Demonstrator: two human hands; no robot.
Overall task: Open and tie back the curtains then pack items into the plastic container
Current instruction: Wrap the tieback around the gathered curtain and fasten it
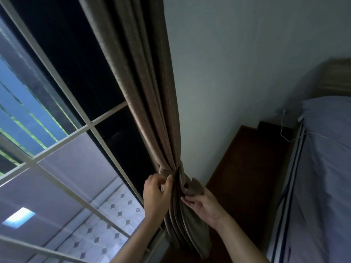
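My left hand (156, 194) and right hand (201, 203) each pinch the gathered curtain (146, 92), which hangs upright between my fingers. The window frame (89, 127) lies past my left fingers, the bare wall (237, 63) past my right.

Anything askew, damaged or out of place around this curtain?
Nothing stands out. The curtain is gathered beside the window, the left hand and right hand holding the tie-back at its waist. A white cable trails from wall to bed, untidy but ordinary.
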